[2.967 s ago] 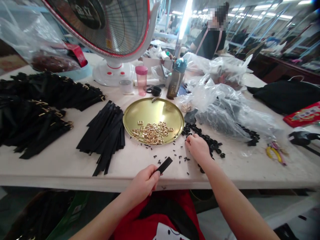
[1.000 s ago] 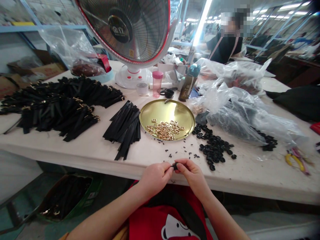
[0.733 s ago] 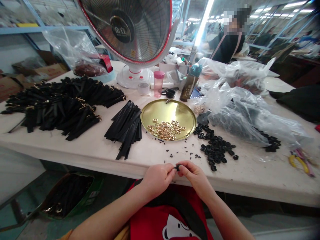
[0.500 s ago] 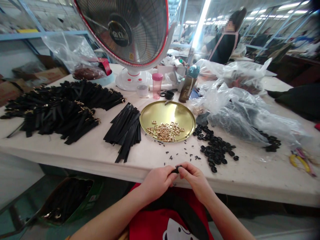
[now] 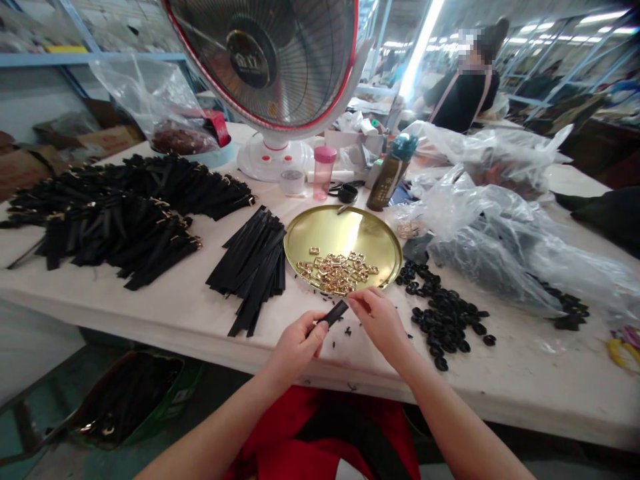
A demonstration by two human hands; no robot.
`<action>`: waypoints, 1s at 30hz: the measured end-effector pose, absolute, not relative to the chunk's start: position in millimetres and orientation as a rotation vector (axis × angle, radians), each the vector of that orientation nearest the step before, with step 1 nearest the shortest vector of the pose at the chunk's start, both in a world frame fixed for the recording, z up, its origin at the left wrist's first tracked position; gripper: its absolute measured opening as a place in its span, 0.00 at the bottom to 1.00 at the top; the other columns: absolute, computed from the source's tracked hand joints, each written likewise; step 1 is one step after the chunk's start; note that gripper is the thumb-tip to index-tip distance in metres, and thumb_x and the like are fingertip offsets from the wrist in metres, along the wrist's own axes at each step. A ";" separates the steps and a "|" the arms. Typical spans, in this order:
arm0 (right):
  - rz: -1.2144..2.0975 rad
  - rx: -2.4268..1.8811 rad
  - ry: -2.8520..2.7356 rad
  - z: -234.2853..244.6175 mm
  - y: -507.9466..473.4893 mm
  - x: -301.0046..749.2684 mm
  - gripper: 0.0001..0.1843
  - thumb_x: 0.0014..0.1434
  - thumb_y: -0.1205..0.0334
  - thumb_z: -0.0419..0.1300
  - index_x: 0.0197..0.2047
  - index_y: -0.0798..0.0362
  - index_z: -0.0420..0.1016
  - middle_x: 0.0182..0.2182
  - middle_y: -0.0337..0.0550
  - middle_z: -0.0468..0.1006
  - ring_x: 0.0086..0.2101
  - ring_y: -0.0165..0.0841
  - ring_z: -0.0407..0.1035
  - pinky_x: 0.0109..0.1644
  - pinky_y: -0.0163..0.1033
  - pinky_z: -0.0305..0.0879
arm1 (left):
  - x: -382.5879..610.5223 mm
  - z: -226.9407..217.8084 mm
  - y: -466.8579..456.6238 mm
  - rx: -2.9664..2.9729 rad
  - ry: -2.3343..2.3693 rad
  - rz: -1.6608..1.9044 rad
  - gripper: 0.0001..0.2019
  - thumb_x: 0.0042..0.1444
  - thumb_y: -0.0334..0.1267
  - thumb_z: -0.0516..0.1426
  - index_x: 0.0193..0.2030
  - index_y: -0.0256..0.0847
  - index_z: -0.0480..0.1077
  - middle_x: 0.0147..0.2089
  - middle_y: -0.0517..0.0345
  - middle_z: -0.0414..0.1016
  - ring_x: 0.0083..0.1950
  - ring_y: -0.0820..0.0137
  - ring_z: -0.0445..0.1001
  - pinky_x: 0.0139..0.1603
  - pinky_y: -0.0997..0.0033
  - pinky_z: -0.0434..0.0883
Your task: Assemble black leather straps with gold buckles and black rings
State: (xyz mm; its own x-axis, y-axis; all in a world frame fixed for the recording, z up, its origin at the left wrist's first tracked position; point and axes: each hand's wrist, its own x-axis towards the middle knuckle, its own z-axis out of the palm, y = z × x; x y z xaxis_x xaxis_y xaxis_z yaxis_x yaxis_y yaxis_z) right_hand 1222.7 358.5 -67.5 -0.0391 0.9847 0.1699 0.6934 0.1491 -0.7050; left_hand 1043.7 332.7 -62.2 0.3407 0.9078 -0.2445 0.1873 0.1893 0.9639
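Note:
My left hand (image 5: 296,344) is closed on a short black strap (image 5: 334,313) whose free end points up and right, just above the table's front edge. My right hand (image 5: 379,321) has its fingers curled into a pinch right at that strap tip; what they hold, if anything, is too small to see. Just beyond both hands stands a round gold tray (image 5: 350,230) with several gold buckles (image 5: 337,272) heaped at its near side. A scatter of black rings (image 5: 445,313) lies to the right of my right hand, and a bundle of plain black straps (image 5: 253,267) to the left.
A big pile of straps with gold buckles (image 5: 110,213) covers the left of the table. A fan (image 5: 270,60), pink cup (image 5: 324,172) and bottle (image 5: 387,173) stand behind the tray. Plastic bags (image 5: 490,233) fill the right. A person (image 5: 465,93) works at the far end. A green crate (image 5: 130,400) sits under the table.
Both hands rose from the table edge toward the tray. The strap end, earlier hidden between pinched fingers, now sticks out of my left hand, and my right hand has drawn slightly apart.

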 end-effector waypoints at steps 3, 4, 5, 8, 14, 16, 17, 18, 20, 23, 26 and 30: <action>0.338 -1.708 -2.130 -71.4 395.8 1218.2 0.09 0.56 0.63 0.51 0.30 0.53 0.72 0.30 0.45 0.71 0.32 0.33 0.65 0.35 0.37 0.57 | 1039.4 -65.2 339.0 1.212 1.154 0.747 0.15 0.57 0.44 0.48 0.44 0.36 0.63 0.18 0.69 0.55 0.18 0.80 0.53 0.21 0.79 0.55; 0.301 -1.731 -2.196 -73.9 403.5 1217.1 0.10 0.56 0.65 0.51 0.28 0.53 0.71 0.29 0.44 0.70 0.31 0.33 0.65 0.35 0.37 0.57 | 1037.7 -66.5 340.1 1.200 1.161 0.750 0.14 0.57 0.44 0.48 0.43 0.36 0.63 0.18 0.69 0.56 0.18 0.80 0.53 0.21 0.79 0.54; 0.295 -1.742 -2.222 -76.1 408.4 1217.0 0.10 0.56 0.66 0.51 0.26 0.53 0.70 0.28 0.44 0.70 0.31 0.33 0.65 0.35 0.37 0.56 | 1036.2 -67.9 340.7 1.190 1.170 0.749 0.14 0.57 0.44 0.48 0.42 0.36 0.63 0.18 0.69 0.57 0.18 0.80 0.54 0.20 0.79 0.55; 0.461 -1.736 -2.031 -77.1 406.2 1222.8 0.08 0.54 0.65 0.52 0.25 0.54 0.68 0.27 0.43 0.70 0.30 0.32 0.63 0.34 0.37 0.55 | 1033.9 -71.5 341.5 1.156 1.172 0.751 0.12 0.56 0.43 0.47 0.40 0.36 0.61 0.20 0.67 0.61 0.18 0.79 0.58 0.20 0.79 0.57; 1.395 -1.385 -1.031 -54.9 346.0 1223.6 0.12 0.48 0.54 0.60 0.27 0.54 0.67 0.20 0.33 0.65 0.22 0.25 0.57 0.29 0.33 0.55 | 1052.8 -59.3 336.4 1.161 1.126 0.784 0.11 0.53 0.42 0.51 0.37 0.36 0.60 0.20 0.68 0.60 0.18 0.80 0.57 0.19 0.80 0.57; 1.527 -1.258 -0.833 -49.7 322.5 1216.3 0.13 0.45 0.54 0.64 0.26 0.54 0.67 0.20 0.33 0.66 0.22 0.23 0.58 0.29 0.32 0.56 | 1061.4 -52.1 330.3 1.155 1.053 0.753 0.12 0.52 0.44 0.53 0.34 0.36 0.61 0.19 0.69 0.58 0.18 0.81 0.55 0.18 0.80 0.55; 1.560 -1.219 -0.754 -48.9 312.1 1212.6 0.14 0.43 0.54 0.65 0.26 0.54 0.68 0.20 0.33 0.67 0.22 0.23 0.59 0.29 0.32 0.56 | 1064.8 -49.1 326.4 1.148 1.030 0.738 0.12 0.51 0.45 0.53 0.33 0.36 0.61 0.18 0.69 0.57 0.18 0.81 0.54 0.18 0.80 0.54; 1.587 -1.189 -0.684 -49.0 302.7 1209.3 0.14 0.43 0.55 0.66 0.26 0.54 0.68 0.20 0.33 0.67 0.22 0.23 0.60 0.29 0.31 0.57 | 1067.4 -46.6 322.1 1.137 1.021 0.728 0.12 0.51 0.45 0.54 0.32 0.36 0.61 0.18 0.69 0.56 0.17 0.81 0.53 0.17 0.80 0.53; 1.636 -1.143 -0.578 -51.5 287.6 1204.8 0.14 0.42 0.55 0.67 0.26 0.54 0.69 0.21 0.34 0.69 0.23 0.23 0.61 0.30 0.31 0.58 | 1069.8 -43.2 313.3 1.103 1.030 0.719 0.11 0.50 0.44 0.54 0.30 0.36 0.60 0.17 0.70 0.55 0.17 0.82 0.52 0.17 0.80 0.52; 1.712 -1.100 -0.568 -54.9 272.8 1203.6 0.13 0.43 0.56 0.66 0.27 0.54 0.70 0.23 0.34 0.69 0.25 0.23 0.62 0.32 0.32 0.60 | 1067.6 -40.2 302.8 1.046 1.012 0.704 0.11 0.50 0.42 0.53 0.27 0.37 0.59 0.16 0.70 0.55 0.17 0.82 0.51 0.17 0.80 0.50; 1.677 -1.134 -0.716 -53.6 265.0 1206.2 0.12 0.45 0.57 0.65 0.29 0.54 0.69 0.25 0.34 0.70 0.26 0.23 0.62 0.34 0.32 0.60 | 1062.9 -37.1 297.0 1.049 0.955 0.636 0.12 0.49 0.42 0.54 0.25 0.37 0.58 0.16 0.69 0.54 0.17 0.82 0.51 0.17 0.80 0.49; 1.462 -1.168 -0.981 -48.7 258.7 1211.3 0.18 0.45 0.59 0.65 0.40 0.50 0.66 0.25 0.32 0.69 0.27 0.25 0.63 0.32 0.33 0.59 | 1060.1 -31.2 293.3 1.111 0.950 0.523 0.10 0.49 0.41 0.53 0.26 0.37 0.59 0.16 0.69 0.54 0.16 0.82 0.51 0.16 0.79 0.49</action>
State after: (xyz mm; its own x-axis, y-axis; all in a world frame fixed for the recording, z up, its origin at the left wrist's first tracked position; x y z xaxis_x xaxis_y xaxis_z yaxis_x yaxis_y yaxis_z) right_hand 1211.3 258.7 -48.7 -0.0526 0.9818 -0.1822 -0.2040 -0.1892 -0.9605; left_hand 1060.1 293.3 -31.2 0.5209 0.7668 -0.3750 0.0930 0.3857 0.9179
